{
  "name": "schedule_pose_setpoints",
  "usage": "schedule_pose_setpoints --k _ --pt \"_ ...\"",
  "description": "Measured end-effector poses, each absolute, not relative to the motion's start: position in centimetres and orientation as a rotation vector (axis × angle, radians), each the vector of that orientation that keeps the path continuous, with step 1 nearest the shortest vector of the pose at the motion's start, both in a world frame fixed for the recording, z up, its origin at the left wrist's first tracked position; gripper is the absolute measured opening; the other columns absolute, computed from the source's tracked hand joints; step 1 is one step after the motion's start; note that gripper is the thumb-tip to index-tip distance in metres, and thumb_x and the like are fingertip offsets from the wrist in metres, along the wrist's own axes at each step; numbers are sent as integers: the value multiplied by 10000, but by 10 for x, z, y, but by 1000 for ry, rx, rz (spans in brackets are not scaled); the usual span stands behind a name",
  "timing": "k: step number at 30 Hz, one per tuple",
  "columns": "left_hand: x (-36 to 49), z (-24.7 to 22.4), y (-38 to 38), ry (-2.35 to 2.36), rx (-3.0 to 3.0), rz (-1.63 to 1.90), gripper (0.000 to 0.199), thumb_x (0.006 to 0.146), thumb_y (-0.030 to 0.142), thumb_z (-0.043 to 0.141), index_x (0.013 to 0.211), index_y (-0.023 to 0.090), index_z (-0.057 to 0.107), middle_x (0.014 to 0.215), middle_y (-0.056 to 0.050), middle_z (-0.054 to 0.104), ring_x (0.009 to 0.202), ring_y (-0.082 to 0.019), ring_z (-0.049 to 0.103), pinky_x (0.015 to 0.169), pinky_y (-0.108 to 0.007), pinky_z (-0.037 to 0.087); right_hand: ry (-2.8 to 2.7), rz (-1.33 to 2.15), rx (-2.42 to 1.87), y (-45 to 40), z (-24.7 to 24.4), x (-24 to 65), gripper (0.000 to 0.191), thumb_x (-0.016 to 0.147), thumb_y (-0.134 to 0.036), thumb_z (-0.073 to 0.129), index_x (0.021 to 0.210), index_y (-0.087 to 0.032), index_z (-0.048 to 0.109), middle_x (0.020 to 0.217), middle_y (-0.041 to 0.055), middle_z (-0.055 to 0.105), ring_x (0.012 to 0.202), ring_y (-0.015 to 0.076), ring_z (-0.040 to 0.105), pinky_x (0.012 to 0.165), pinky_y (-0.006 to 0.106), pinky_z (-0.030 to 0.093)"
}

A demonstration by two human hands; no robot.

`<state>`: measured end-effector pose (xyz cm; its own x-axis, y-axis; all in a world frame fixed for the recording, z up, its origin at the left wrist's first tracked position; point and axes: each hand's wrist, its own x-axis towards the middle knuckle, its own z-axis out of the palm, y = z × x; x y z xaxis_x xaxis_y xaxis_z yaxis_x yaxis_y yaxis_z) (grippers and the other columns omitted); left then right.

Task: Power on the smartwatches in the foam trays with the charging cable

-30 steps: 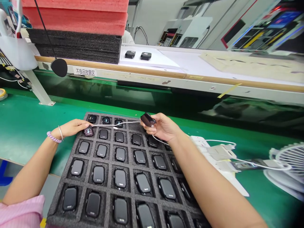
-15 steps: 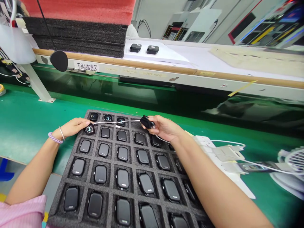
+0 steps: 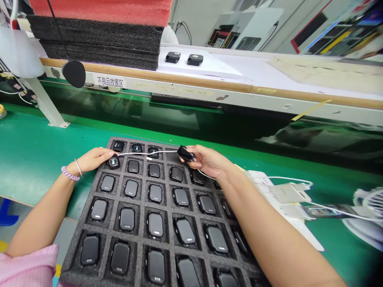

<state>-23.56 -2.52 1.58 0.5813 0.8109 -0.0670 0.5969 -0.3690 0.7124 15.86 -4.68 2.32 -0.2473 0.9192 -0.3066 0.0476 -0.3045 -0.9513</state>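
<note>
My left hand (image 3: 100,156) grips a small black smartwatch (image 3: 113,161) by its edge, over the far left corner of the foam tray (image 3: 103,221). The watch's screen is lit with a dial. Farther right, my right hand (image 3: 205,161) is closed around another black watch body (image 3: 184,153), seen from its side, above the tray's far row. A thin white cable (image 3: 134,153) stretches between the two hands and continues out below the right one. Many dark watches, such as this watch (image 3: 155,193), lie in the tray's pockets. Two in the far row have lit screens.
A white power strip (image 3: 260,177) with a charger (image 3: 289,192) and a white fan (image 3: 371,203) stand on the green bench at right. Above the back, a shelf (image 3: 227,93) carries foam sheets (image 3: 98,44) and two black watch bodies (image 3: 195,59). A lamp post (image 3: 48,103) rises at left.
</note>
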Motion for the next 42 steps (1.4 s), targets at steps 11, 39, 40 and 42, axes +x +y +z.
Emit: schedule_pose_setpoints --k 11,39,40,42 --pt "-232 19 -25 1086 2075 358 669 916 702 386 1130 174 737 1170 -72 737 1093 -255 644 1019 -356 470 -1234 1665 -1347 -46 19 158 275 634 -400 748 671 -187 578 664 56 593 449 67 231 453 278 54" --pt "-128 53 -69 1182 3055 -88 213 840 176 715 1048 142 688 990 -132 723 1073 -305 598 1103 -510 327 -1179 1654 -1311 -47 23 154 292 600 -366 760 658 -191 534 630 64 603 417 46 241 429 245 50" --pt "-129 55 -64 1162 3026 -82 193 842 197 712 1027 146 690 947 -121 727 1042 -295 615 1083 -480 363 -1177 1653 -1308 -47 23 155 289 605 -366 758 663 -192 535 632 64 605 417 47 242 429 245 53" --pt "-136 57 -51 1213 2835 31 192 867 267 680 1028 163 688 929 -93 738 979 -269 649 983 -405 448 -1170 1648 -1304 -48 23 155 282 610 -360 755 666 -190 537 634 67 606 419 49 245 428 243 59"
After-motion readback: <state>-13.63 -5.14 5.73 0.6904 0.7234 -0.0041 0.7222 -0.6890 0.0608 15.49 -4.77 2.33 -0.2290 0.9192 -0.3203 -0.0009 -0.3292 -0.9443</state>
